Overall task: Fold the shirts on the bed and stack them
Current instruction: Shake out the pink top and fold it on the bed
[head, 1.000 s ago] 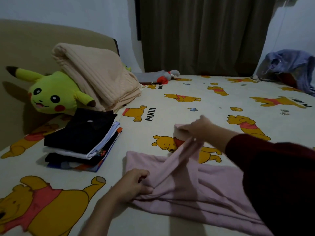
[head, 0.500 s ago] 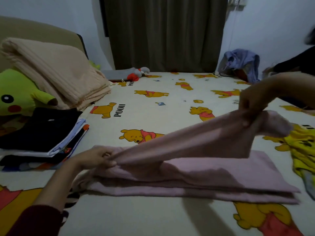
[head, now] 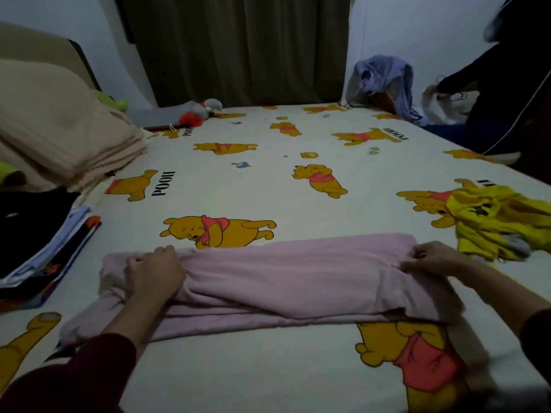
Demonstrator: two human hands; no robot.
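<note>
A pink shirt (head: pixel 298 281) lies folded into a long band across the near part of the bed (head: pixel 268 186), running left to right over the cartoon-bear sheet. The left hand (head: pixel 153 274) rests on the shirt's left end with its fingers curled into the cloth, gripping a bunched fold there. The right hand (head: pixel 429 259) pinches the shirt's right end, thumb and fingers closed on the upper layer at its far corner. Both forearms come in from the near edge in dark red sleeves. At the left edge of the bed sits a stack of folded shirts (head: pixel 38 242), dark on top with white and coloured layers beneath, near but apart from the pink shirt. Behind that stack lies a folded beige blanket (head: pixel 59 129), with a bit of a green plush toy (head: pixel 7 174) showing under it. To the right, just beyond the right hand, a crumpled yellow shirt (head: pixel 495 222) lies unfolded on the sheet. At the far side, a small grey and red plush (head: pixel 199 113) lies in front of the brown curtain (head: pixel 238 49), and a heap of bluish clothes (head: pixel 384 81) sits at the far right corner. A second person in dark clothing (head: pixel 501 93) is at the right side of the bed.
</note>
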